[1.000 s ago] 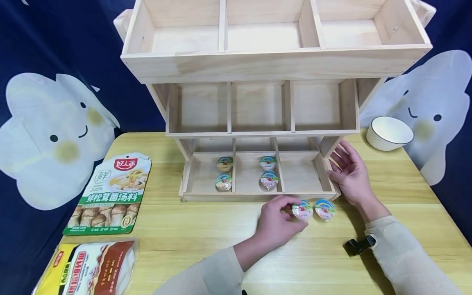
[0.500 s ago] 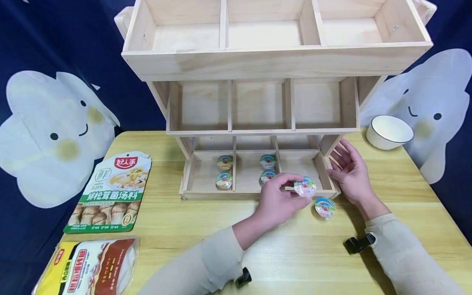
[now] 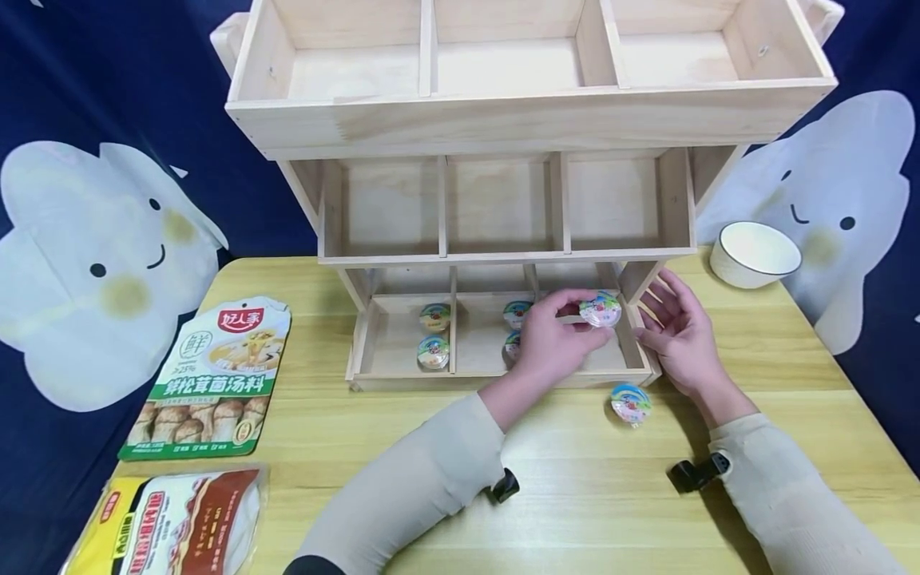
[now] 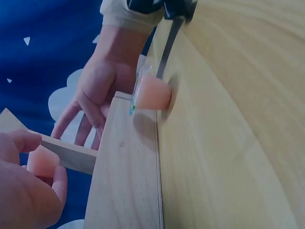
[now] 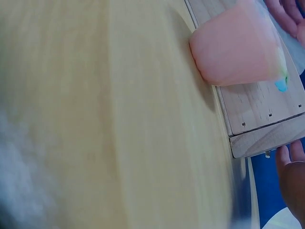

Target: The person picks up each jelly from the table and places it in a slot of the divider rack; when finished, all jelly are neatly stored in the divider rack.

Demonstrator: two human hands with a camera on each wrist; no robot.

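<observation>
My left hand pinches a small jelly cup with a printed lid, over the right compartment of the wooden rack's bottom tray. In the left wrist view the held cup's pink body shows between thumb and fingers. My right hand rests at the tray's right outer side, fingers loosely spread and thumb near the edge. Another pink jelly cup stands on the table before the tray's right front corner. Two jelly cups sit in the left compartment and two in the middle one, partly behind my left hand.
Two upper tiers of the rack, each with three compartments, overhang the bottom tray. A white bowl stands at the back right. On the left lie a green and white mushroom soup pouch and a yellow, white and brown food packet.
My left hand has lifted one jelly cup from the table in front of the tray and carried it back over the right compartment. The right hand has stayed at the tray's side.
</observation>
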